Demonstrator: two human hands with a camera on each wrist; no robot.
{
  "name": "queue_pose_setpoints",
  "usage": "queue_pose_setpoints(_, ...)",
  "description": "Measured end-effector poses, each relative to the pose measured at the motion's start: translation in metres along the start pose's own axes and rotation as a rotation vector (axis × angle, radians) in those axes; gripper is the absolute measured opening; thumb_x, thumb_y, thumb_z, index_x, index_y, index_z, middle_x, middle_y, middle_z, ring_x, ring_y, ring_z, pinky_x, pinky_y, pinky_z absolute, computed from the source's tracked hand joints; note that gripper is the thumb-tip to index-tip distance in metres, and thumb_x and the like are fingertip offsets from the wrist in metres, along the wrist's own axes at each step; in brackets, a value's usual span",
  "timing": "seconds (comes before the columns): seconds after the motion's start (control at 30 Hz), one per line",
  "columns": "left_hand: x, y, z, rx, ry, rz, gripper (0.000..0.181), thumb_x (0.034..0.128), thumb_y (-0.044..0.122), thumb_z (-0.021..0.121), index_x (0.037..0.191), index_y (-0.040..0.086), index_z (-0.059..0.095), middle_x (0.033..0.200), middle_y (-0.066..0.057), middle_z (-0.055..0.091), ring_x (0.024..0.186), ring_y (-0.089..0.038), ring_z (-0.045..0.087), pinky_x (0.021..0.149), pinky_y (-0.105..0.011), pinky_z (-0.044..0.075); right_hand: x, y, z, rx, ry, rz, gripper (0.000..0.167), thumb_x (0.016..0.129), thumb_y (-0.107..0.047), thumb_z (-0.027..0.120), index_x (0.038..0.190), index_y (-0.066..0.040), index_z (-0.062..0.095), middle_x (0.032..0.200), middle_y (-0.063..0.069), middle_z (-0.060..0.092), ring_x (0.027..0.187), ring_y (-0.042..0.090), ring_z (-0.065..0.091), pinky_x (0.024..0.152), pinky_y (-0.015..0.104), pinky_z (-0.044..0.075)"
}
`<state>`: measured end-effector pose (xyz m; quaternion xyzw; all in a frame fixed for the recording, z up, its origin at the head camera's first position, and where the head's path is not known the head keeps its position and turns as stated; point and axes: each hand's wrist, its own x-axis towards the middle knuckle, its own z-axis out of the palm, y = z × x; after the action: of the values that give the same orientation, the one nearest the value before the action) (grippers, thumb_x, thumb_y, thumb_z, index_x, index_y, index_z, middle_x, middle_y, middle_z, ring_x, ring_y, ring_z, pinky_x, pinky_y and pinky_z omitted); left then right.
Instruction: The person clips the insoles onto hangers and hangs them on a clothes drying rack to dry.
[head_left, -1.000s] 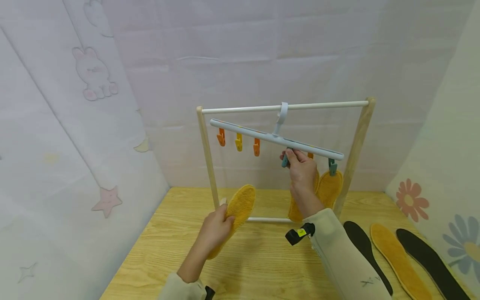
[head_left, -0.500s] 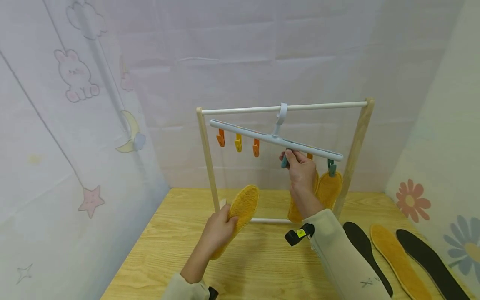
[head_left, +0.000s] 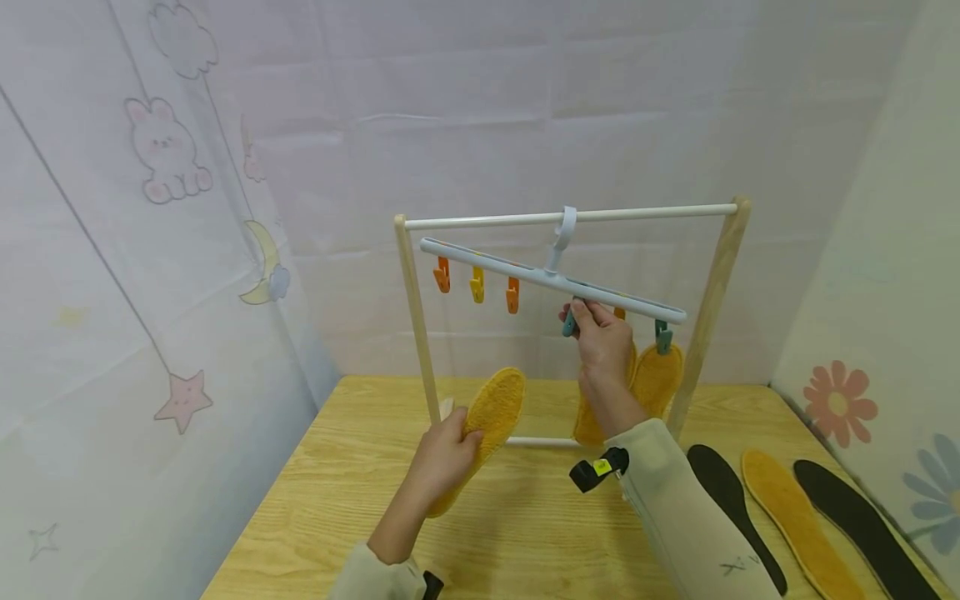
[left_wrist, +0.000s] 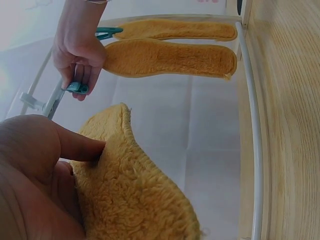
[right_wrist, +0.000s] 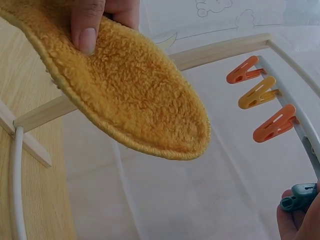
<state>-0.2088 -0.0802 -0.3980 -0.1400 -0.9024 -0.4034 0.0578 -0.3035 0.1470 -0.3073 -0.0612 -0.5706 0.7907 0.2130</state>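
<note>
A fuzzy yellow insole (head_left: 501, 406) is pinched by my left hand (head_left: 444, 457), thumb on its fleecy face in the left wrist view. It leans up and to the right, apart from the clips. My right hand (head_left: 606, 343) pinches a teal clip (right_wrist: 298, 197) under the right half of a pale blue hanger (head_left: 487, 260). That hanger hooks over the rack's top bar and tilts down to the right. Beyond my right hand, two yellow insoles (left_wrist: 170, 58) hang; a green clip (head_left: 663, 337) grips the outer one. Two orange clips and a yellow clip (head_left: 477, 286) dangle on the left half.
The rack has wooden posts (head_left: 416, 317) and a white top bar (head_left: 480, 222). On the table (head_left: 315, 492) at the right lie a dark insole (head_left: 723, 492), a yellow insole (head_left: 795, 517) and another dark insole (head_left: 855, 517). Printed cloth walls stand around.
My left hand has moved slightly right with the insole, toward the hanging ones. The right hand stays on the teal clip, and the hanger keeps its tilt.
</note>
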Motion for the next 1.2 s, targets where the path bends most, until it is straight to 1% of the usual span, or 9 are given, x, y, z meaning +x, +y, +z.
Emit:
queue_pose_setpoints(0.1,0.000,0.002,0.001,0.001,-0.001,0.009,0.018,0.1028,0.012,0.056,0.088,0.010,0.046,0.069,0.001,0.042,0.056,-0.013,0.042,0.049,-0.026,0.037,0.000,0.001,-0.001,0.007,-0.005,0.000,0.029,0.098,-0.015,0.066,0.124,-0.002,0.071,0.089,0.001,0.074,0.084,0.013,0.072,0.083,0.022,0.056)
queue_pose_setpoints(0.3,0.004,0.007,0.003,0.009,0.007,0.020,0.017,0.1027,0.013,0.057,0.088,0.010,0.047,0.069,0.001,0.044,0.058,-0.013,0.042,0.051,-0.027,0.037,0.000,0.001,-0.001,0.012,-0.008,-0.001,0.030,0.099,-0.014,0.066,0.125,0.000,0.071,0.088,0.001,0.073,0.083,0.013,0.073,0.084,0.023,0.056)
queue_pose_setpoints(0.4,0.005,0.009,0.004,0.013,0.011,0.023,0.016,0.1028,0.013,0.057,0.089,0.010,0.048,0.070,0.001,0.046,0.058,-0.013,0.043,0.052,-0.027,0.038,0.000,0.000,0.000,0.005,-0.007,-0.002,0.030,0.099,-0.014,0.066,0.125,0.000,0.071,0.087,0.000,0.073,0.083,0.013,0.072,0.085,0.024,0.056)
queue_pose_setpoints(0.67,0.008,0.011,0.006,0.025,0.020,0.042,0.017,0.1022,0.014,0.058,0.088,0.010,0.049,0.069,0.002,0.044,0.058,-0.012,0.042,0.051,-0.026,0.037,0.000,0.000,0.000,-0.026,-0.004,0.006,0.030,0.099,-0.017,0.066,0.124,-0.002,0.071,0.091,0.001,0.073,0.087,0.013,0.072,0.089,0.026,0.056)
queue_pose_setpoints(0.83,0.009,0.012,0.007,0.025,0.018,0.039,0.014,0.1017,0.013,0.058,0.090,0.009,0.051,0.070,0.001,0.048,0.059,-0.013,0.044,0.052,-0.027,0.038,-0.001,0.000,-0.001,-0.026,-0.010,0.014,0.033,0.098,-0.020,0.068,0.125,-0.003,0.071,0.092,0.001,0.074,0.088,0.014,0.072,0.090,0.026,0.056)
queue_pose_setpoints(1.0,0.009,0.012,0.008,0.021,0.018,0.036,0.012,0.1016,0.012,0.058,0.092,0.008,0.052,0.072,-0.001,0.051,0.060,-0.014,0.046,0.053,-0.028,0.040,-0.002,0.000,-0.002,-0.029,-0.014,0.016,0.032,0.097,-0.021,0.068,0.124,-0.005,0.072,0.094,0.001,0.074,0.091,0.014,0.072,0.092,0.028,0.055)
queue_pose_setpoints(1.2,0.012,0.013,0.009,0.005,0.011,0.036,0.010,0.1024,0.014,0.057,0.095,0.009,0.054,0.076,-0.001,0.055,0.062,-0.014,0.050,0.055,-0.028,0.044,-0.002,0.000,-0.002,-0.027,-0.015,0.021,0.033,0.097,-0.021,0.068,0.125,-0.004,0.071,0.094,0.001,0.074,0.092,0.016,0.072,0.094,0.030,0.055)
